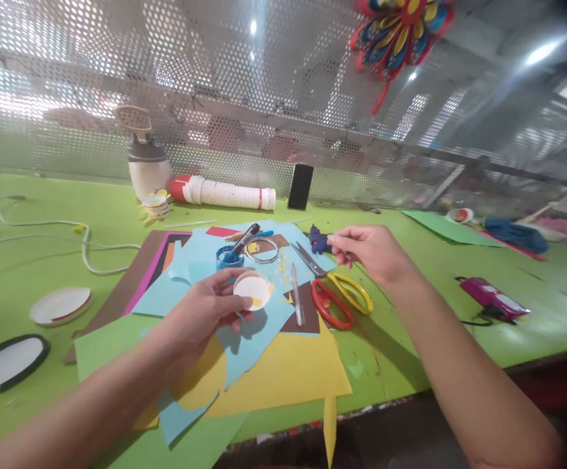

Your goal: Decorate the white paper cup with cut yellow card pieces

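Note:
My left hand [209, 306] pinches a small white round piece [250, 290], which looks like a shallow paper cup end with yellow bits at its lower edge. Held up to the right, my right hand [368, 251] is closed at the edge of a small dark blue piece [319, 240] with an uneven outline; its kind is unclear. Below that hand lie scissors [334, 296] with red and yellow handles, blades apart. A clear pen [296, 296], a tape ring [262, 249] and a blue tape roll [228, 256] with a black marker [245, 238] rest on light blue paper [198, 244].
Yellow paper [288, 374] hangs over the table's front edge. White lids [61, 306] and a cable [86, 251] lie left. Behind stand a white bottle [149, 169], stacked paper cups [229, 194] and a phone [301, 186]. A magenta device [493, 298] is at right.

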Tool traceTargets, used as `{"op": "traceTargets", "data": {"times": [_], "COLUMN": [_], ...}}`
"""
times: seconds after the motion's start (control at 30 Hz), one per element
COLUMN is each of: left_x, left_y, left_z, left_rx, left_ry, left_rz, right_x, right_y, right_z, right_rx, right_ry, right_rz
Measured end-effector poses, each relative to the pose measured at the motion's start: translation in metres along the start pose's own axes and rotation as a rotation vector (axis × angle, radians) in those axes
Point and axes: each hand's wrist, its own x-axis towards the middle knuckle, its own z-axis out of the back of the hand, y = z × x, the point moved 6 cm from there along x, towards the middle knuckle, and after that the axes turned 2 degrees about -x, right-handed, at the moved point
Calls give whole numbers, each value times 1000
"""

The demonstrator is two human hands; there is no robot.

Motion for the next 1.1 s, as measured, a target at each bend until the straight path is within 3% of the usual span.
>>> {"op": "traceTargets", "data": {"times": [0.17,0.47,0.6,0.83,1.1], "left_x": [0,0,1,4,4], "left_y": [-2,-2,2,5,4], "left_z": [0,1,-2,-2,-3], "left_rx": [-5,7,18,22,23], "left_ry": [19,24,59,74,67], "left_rz": [-8,22,38,48,43], "right_x": [13,46,63,68,72], "right_y": [-31,-63,-79,-97,-91], "right_z": [2,30,21,1,13], "right_rx": [-281,-957,-1115,-1154,-882], "right_ry": [105,40,121,113,-37], "right_rz": [-28,0,18,17,-66]}}
